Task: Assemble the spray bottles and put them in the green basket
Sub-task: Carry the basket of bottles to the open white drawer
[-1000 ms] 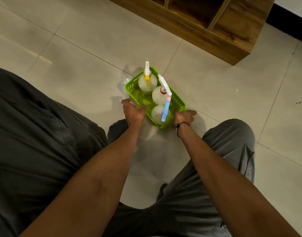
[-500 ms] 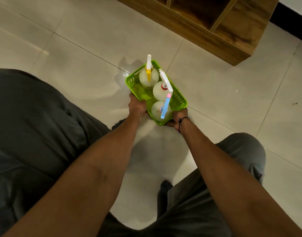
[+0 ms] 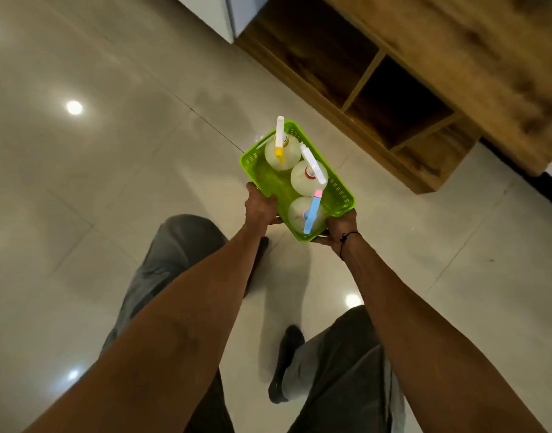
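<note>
2 hands (image 3: pixel 261 205) grip green basket (image 3: pixel 338 195) w/ bottles.

green basket (image 3: pixel 341 195) w/ 3 spray bottles (image 3: pixel 305 181) lifted off floor, person now standing, legs straightened

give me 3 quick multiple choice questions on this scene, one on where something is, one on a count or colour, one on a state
1. Where does the bottle with the blue trigger stand in the green basket?
A. at the end nearest the person
B. at the far end
C. outside it

2. How many spray bottles are in the basket?
A. two
B. three
C. five

3. How is the basket held?
A. resting on the floor
B. by the left hand alone
C. by both hands, with the right hand too

Answers:
1 A: it stands between the two hands.
2 B: yellow-trigger bottle, red-collared bottle and the blue one.
3 C: a hand grips each side.
</note>
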### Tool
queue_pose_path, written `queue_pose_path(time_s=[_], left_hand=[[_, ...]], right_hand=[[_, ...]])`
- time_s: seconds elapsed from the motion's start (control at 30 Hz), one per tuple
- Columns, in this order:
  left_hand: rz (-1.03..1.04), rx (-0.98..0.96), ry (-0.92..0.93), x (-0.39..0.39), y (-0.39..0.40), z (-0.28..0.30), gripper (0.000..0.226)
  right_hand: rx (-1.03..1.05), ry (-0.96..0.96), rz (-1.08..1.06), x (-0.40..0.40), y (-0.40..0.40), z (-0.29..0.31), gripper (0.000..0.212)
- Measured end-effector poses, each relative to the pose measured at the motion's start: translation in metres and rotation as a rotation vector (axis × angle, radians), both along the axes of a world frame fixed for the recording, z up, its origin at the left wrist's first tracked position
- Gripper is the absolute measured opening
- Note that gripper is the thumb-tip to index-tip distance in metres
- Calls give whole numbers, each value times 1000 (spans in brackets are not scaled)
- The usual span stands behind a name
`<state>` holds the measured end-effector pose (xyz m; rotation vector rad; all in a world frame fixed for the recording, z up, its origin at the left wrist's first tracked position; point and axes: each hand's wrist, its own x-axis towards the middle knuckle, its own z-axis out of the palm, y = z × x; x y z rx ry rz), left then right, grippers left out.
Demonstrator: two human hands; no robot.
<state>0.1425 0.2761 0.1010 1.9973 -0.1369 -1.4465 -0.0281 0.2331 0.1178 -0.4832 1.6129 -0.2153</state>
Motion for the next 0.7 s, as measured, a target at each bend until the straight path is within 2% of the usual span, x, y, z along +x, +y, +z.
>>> queue_pose_path(time_s=[0.3, 0.43, 0.57, 0.7], left_hand=[[108, 17, 29, 70, -34, 185, 41], [130, 3, 25, 101, -50, 263, 37], [133, -10, -12, 132, -69, 327, 37], [154, -45, -55, 158, -96, 364, 39]], right_hand=[[5, -2, 123, 73, -52, 194, 47], [-1, 12, 175, 106, -76, 270, 44], [2, -3, 211, 136, -102, 325, 49], [-5, -28, 226, 163, -140, 357, 48]])
